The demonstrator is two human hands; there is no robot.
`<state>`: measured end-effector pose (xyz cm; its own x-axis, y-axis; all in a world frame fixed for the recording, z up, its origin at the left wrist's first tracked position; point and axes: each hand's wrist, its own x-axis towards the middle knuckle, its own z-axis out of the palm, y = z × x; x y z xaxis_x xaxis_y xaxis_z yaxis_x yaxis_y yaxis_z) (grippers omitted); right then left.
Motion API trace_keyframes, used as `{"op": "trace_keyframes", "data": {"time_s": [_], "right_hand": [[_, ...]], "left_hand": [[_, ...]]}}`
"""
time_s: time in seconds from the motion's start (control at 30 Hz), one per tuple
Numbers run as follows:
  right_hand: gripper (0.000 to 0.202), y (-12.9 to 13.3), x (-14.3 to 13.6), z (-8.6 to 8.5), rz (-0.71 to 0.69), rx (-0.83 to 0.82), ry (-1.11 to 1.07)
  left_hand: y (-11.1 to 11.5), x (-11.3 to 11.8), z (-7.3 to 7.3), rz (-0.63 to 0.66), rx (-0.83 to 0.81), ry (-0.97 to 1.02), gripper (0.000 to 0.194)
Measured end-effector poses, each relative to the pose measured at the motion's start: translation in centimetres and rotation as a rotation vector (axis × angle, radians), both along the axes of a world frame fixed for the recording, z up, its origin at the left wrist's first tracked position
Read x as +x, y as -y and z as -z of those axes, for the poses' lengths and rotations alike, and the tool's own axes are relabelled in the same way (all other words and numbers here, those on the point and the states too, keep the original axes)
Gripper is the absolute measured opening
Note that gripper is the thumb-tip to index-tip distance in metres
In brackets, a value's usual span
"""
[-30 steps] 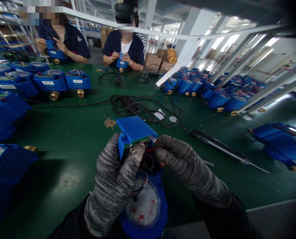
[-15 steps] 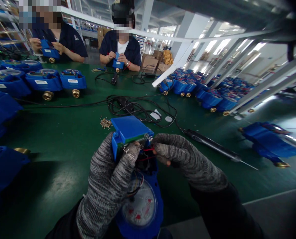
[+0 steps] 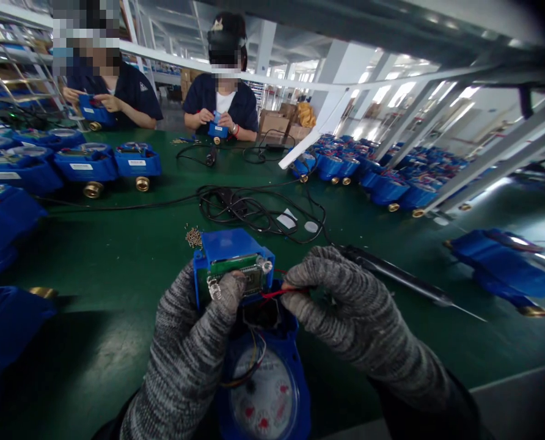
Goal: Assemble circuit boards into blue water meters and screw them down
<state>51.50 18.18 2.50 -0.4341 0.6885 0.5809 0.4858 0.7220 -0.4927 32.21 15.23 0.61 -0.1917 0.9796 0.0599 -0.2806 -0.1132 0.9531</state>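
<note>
A blue water meter (image 3: 302, 379) with a round clear dial lies in front of me, its upper compartment uncovered. My left hand (image 3: 192, 339), in a grey knit glove, grips a blue plastic housing (image 3: 231, 243) tilted up above that compartment. Its thumb presses on the green circuit board (image 3: 254, 278) inside the housing. Beside it, my gloved right hand (image 3: 341, 305) pinches red wires (image 3: 275, 294) that run towards the housing. Thin coloured wires (image 3: 256, 354) curve over the meter's dial. What the left fingers touch behind the housing is hidden.
A black electric screwdriver (image 3: 401, 275) lies to the right, its cable (image 3: 226, 205) coiled behind the housing. Small screws (image 3: 193, 237) lie in a pile. More blue meters (image 3: 84, 165) stand left, and another meter (image 3: 501, 263) sits far right. Two co-workers (image 3: 220, 104) handle blue parts opposite.
The housing has tipped back and moved slightly left and down, so more of its circuit board shows. My right hand has drawn the red wires out to the right.
</note>
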Motion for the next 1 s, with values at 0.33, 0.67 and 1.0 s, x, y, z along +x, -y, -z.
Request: {"op": "trace_keyframes", "data": {"time_s": [0.33,0.67,1.0], "right_hand": [[0.016,1.0,-0.9,-0.5,0.098,0.131,0.151],[0.023,1.3,-1.5,0.1,0.1,0.651,0.475],[0.024,2.0,-2.7,0.6,0.241,0.691,0.502]], "left_hand": [[0.4,-0.3,-0.1,-0.033,0.036,-0.139,0.023],[0.6,-0.5,-0.1,-0.024,0.008,-0.145,0.022],[1.0,-0.6,1.0,-0.099,-0.038,-0.178,0.037]]}}
